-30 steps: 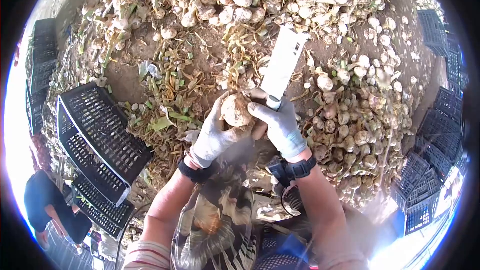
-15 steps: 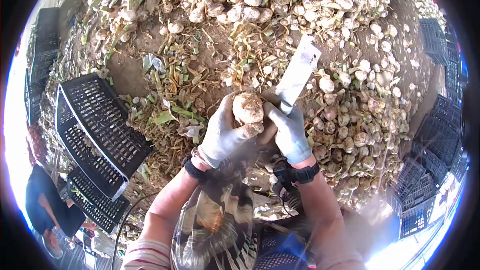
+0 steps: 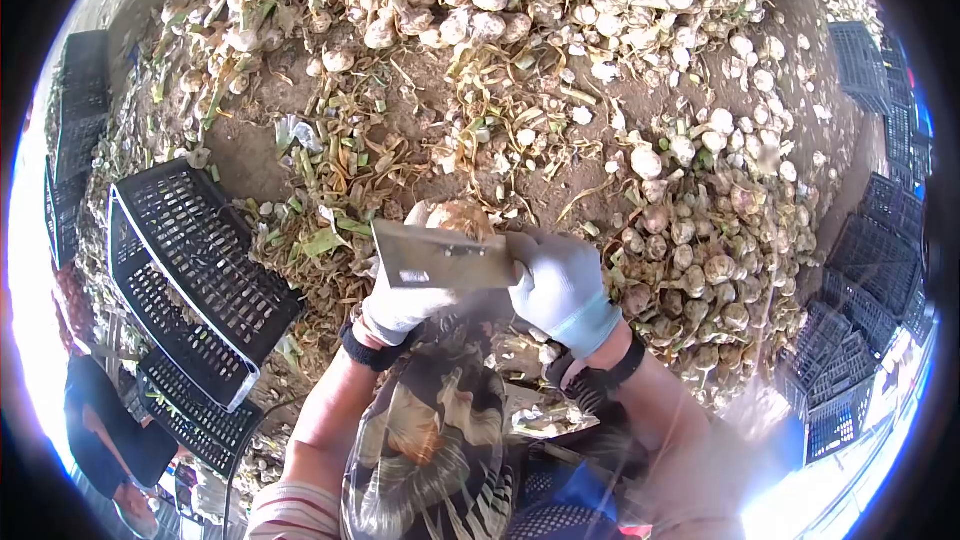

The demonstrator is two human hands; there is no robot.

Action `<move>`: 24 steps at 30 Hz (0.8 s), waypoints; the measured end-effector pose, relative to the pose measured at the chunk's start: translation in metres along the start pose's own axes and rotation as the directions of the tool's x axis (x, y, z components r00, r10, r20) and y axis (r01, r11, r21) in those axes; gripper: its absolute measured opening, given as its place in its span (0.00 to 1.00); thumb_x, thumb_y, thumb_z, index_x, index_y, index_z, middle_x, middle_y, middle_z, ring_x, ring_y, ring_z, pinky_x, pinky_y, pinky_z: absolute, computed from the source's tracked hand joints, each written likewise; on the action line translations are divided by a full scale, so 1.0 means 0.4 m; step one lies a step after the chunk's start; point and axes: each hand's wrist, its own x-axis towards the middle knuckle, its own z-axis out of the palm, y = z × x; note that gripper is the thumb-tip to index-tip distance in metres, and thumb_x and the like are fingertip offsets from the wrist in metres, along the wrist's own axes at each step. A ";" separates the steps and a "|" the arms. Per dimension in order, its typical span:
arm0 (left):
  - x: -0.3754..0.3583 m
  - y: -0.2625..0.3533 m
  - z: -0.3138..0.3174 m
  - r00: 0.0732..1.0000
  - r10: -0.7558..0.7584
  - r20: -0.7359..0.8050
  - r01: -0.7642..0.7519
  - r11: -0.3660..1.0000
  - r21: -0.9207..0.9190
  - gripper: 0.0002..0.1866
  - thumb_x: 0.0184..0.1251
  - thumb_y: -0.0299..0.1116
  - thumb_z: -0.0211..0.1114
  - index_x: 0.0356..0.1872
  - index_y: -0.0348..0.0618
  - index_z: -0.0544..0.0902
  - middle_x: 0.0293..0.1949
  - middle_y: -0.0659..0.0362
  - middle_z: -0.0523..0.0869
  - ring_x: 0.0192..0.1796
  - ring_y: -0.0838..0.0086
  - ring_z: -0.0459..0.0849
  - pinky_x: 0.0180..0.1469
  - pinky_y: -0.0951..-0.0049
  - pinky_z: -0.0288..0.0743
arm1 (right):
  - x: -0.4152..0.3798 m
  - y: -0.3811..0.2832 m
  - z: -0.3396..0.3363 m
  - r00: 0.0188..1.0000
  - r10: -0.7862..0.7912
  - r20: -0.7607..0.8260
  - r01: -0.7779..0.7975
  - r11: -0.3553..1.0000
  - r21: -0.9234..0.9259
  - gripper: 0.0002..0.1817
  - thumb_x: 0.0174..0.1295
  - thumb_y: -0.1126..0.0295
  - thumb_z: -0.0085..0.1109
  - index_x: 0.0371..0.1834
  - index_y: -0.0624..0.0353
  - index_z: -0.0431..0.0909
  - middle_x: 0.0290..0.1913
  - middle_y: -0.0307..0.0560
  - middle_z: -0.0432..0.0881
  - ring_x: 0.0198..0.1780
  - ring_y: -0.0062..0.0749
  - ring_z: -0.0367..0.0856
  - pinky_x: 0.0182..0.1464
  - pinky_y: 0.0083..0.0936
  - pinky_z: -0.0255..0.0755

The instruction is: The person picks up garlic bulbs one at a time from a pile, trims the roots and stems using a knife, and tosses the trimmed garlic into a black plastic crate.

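My left hand (image 3: 398, 308), in a pale work glove, is closed around a garlic bulb (image 3: 462, 215) with its brown root side showing above the blade. A wide rectangular blade, that of a cleaver (image 3: 440, 262), lies crosswise over the bulb's lower part and hides most of the left fingers. Its handle is in my right hand (image 3: 563, 285), also gloved, with the fingers wrapped round it. Whether the edge touches the bulb cannot be made out. Close to the right hand is a heap of trimmed garlic bulbs (image 3: 700, 265).
Garlic with stalks (image 3: 480, 0) is piled at the far side. Cut stalks and leaves (image 3: 345, 200) cover the ground in the middle. A black crate (image 3: 200, 260) stands at left, with more crates (image 3: 880, 230) at right. At lower left is another person (image 3: 115, 430).
The cleaver has swung from pointing up and away to lying across the bulb, blade to the left. My right hand has turned inward; the left still grips the bulb.
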 end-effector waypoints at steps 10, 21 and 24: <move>0.042 0.167 -0.029 0.976 -0.213 -0.032 0.168 0.844 -0.510 0.56 0.38 0.45 0.88 0.69 0.33 0.65 0.58 0.52 0.81 0.58 0.68 0.81 0.58 0.66 0.79 | -0.027 0.045 0.107 0.994 -0.022 -0.104 0.045 0.972 0.229 0.09 0.61 0.65 0.59 0.40 0.55 0.84 0.31 0.53 0.85 0.28 0.51 0.84 0.30 0.40 0.77; 0.132 0.234 -0.004 0.970 0.242 0.020 -0.237 0.924 0.301 0.40 0.70 0.58 0.63 0.67 0.32 0.69 0.63 0.48 0.76 0.64 0.60 0.76 0.69 0.63 0.65 | -0.032 0.068 0.103 0.833 0.378 0.405 -0.291 -0.323 0.900 0.19 0.71 0.68 0.61 0.60 0.67 0.76 0.53 0.44 0.84 0.51 0.26 0.83 0.56 0.26 0.76; 0.106 0.219 0.006 0.963 -0.117 -0.241 0.056 0.967 -0.247 0.35 0.74 0.53 0.61 0.68 0.32 0.69 0.63 0.50 0.77 0.65 0.63 0.75 0.70 0.63 0.65 | -0.021 0.069 0.113 0.870 0.395 0.294 -0.299 -0.049 0.953 0.18 0.65 0.74 0.67 0.57 0.67 0.79 0.52 0.46 0.86 0.50 0.26 0.84 0.55 0.25 0.77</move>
